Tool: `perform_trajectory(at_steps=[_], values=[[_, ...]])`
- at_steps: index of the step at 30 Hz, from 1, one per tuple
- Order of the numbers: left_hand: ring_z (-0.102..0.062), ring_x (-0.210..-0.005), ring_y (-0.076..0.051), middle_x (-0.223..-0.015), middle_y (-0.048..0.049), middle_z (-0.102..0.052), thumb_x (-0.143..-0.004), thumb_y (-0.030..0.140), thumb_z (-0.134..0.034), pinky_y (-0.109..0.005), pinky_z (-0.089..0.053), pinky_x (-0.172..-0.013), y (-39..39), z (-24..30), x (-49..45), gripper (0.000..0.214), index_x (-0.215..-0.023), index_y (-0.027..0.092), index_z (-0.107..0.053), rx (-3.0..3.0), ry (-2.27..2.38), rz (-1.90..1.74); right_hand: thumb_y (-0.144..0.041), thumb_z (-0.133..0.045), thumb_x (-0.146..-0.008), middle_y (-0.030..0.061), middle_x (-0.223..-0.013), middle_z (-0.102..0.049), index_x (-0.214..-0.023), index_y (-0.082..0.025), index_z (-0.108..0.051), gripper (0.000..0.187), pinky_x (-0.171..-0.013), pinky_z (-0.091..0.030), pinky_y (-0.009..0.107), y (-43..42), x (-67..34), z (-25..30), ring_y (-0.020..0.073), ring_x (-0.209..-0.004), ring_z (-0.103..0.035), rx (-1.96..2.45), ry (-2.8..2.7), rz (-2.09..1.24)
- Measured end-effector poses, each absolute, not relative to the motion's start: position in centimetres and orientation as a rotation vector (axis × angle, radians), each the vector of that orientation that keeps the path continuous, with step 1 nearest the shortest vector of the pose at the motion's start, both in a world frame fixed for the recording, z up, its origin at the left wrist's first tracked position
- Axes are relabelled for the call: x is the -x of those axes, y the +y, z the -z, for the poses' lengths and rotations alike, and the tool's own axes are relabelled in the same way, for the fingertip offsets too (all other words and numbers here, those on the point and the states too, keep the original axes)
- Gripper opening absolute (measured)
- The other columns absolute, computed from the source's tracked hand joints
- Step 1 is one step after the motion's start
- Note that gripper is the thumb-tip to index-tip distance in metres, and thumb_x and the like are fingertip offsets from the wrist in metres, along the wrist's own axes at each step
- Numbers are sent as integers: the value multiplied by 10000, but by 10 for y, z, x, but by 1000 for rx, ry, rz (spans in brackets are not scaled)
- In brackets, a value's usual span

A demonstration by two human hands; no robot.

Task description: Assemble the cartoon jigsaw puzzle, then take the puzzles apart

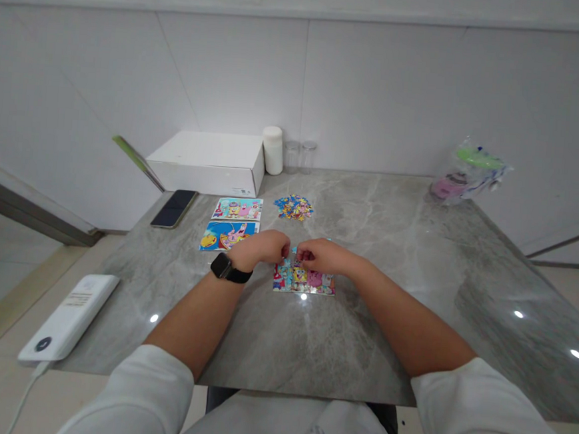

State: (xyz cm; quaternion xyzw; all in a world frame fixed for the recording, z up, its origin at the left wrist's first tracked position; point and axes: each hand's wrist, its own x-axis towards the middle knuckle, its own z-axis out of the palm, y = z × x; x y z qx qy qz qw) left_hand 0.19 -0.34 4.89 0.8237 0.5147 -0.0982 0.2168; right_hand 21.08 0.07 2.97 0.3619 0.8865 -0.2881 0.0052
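A partly covered jigsaw puzzle with colourful cartoon figures lies flat on the grey table, close in front of me. My left hand is at its upper left corner, fingers curled together, a black watch on the wrist. My right hand reaches over the puzzle's upper edge with fingertips pinched near its middle. Whatever is between the fingers of either hand is too small to make out. Beyond the hands is a heap of loose puzzle pieces. Two picture cards, an upper one and a lower one, lie left of it.
A phone and a white power bank with a cable lie at the left. Along the wall stand a white box, a white bottle and two clear glasses. A plastic bag sits at the back right.
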Motion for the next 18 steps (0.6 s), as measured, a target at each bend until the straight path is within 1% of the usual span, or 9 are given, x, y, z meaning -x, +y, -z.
perform_trajectory(at_steps=[4,7,9,13,15,18], values=[[-623,-712,-178,-820,-25,-749,-732,169,-783,-276,-413,-642,0,-49,3,93,-816,208,-773,-2251,1417,278,-171,-670,-881,7,-841,-743,-1011,-181,-756,157,-672,-402,226,2,-212,-30,139,-726,-627,-1126,2768,997],[-602,-682,-164,-770,-7,-723,-744,189,-779,-270,-410,-645,1,-52,5,58,-791,211,-753,-2243,1414,188,-163,-642,-884,-4,-827,-733,-996,-173,-748,155,-667,-418,221,4,-212,-28,130,-703,-617,-1128,2730,1153],[-620,-723,-176,-797,-21,-727,-780,192,-744,-274,-432,-682,1,-52,4,50,-826,208,-755,-2300,1449,82,-165,-631,-885,-6,-838,-735,-1009,-172,-746,170,-675,-432,221,5,-212,-25,130,-712,-623,-1148,2706,1231],[-675,-897,-235,-943,-91,-754,-863,179,-637,-310,-471,-791,0,-44,-6,157,-947,189,-769,-2471,1540,-95,-183,-646,-881,-3,-844,-734,-1009,-172,-741,159,-689,-439,224,11,-214,-18,137,-742,-640,-1255,2698,1241],[-685,-932,-255,-972,-106,-761,-877,204,-632,-321,-475,-800,-1,-40,-9,175,-980,186,-773,-2484,1534,-72,-195,-642,-891,-6,-831,-725,-1000,-175,-734,144,-681,-431,226,14,-215,-15,137,-741,-638,-1301,2709,1236],[-688,-882,-251,-936,-99,-768,-892,296,-659,-317,-476,-771,0,-38,-8,178,-958,192,-787,-2418,1485,53,-204,-632,-898,-12,-795,-701,-968,-178,-726,121,-670,-419,229,19,-219,-12,136,-729,-620,-1340,2736,1216]])
